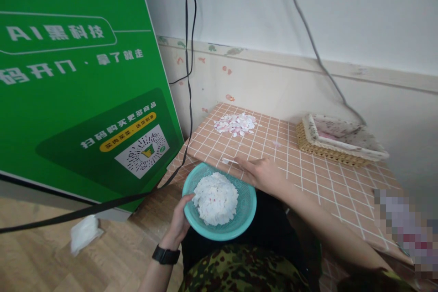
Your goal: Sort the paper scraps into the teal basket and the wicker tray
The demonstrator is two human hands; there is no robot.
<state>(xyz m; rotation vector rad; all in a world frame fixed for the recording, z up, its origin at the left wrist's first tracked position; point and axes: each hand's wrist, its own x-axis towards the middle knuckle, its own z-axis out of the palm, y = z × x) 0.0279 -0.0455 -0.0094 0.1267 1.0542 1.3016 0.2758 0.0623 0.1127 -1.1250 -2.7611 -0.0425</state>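
My left hand (181, 216) grips the left rim of a round turquoise plastic colander (247, 212), its thumb over the edge. The colander sits at my lap, just below the table's front edge. A heap of white, paper-like flakes (215, 198) fills its middle, with a few reddish specks on top. My right hand (262, 173) reaches over the table edge behind the colander. Its fingers are closed on a small, thin white piece (230, 160), whose exact kind I cannot make out. Farther back on the table lies a loose pile of white and pinkish scraps (236, 124).
A brown checked cloth covers the table (273, 146). At its back right stands a cloth-lined wicker basket (342, 141). A green cabinet (85, 77) rises on the left. A black strap (187, 100) hangs in front of it. A white bag (85, 233) lies on the floor.
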